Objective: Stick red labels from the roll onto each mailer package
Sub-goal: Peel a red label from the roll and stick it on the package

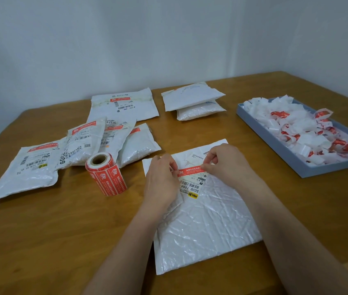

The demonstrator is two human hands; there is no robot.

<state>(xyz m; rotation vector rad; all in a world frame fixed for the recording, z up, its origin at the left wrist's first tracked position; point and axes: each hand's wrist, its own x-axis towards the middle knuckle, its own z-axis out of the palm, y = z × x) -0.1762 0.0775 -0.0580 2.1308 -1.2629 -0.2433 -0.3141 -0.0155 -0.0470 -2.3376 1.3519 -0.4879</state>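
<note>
Mailer package, worktop centre: left hand at 9 o'clock and right hand at 3 are pinching red label ends with curled fingers; label roll is standing at 9 o'clock

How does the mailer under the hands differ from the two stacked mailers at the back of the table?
The front mailer lies alone, flat and crumpled, while the stacked mailers look plump and sit one on the other. The front mailer shows a shipping label, with a red label held at each end by the left hand and right hand; the stacked mailers show no red label. Both are white.
</note>
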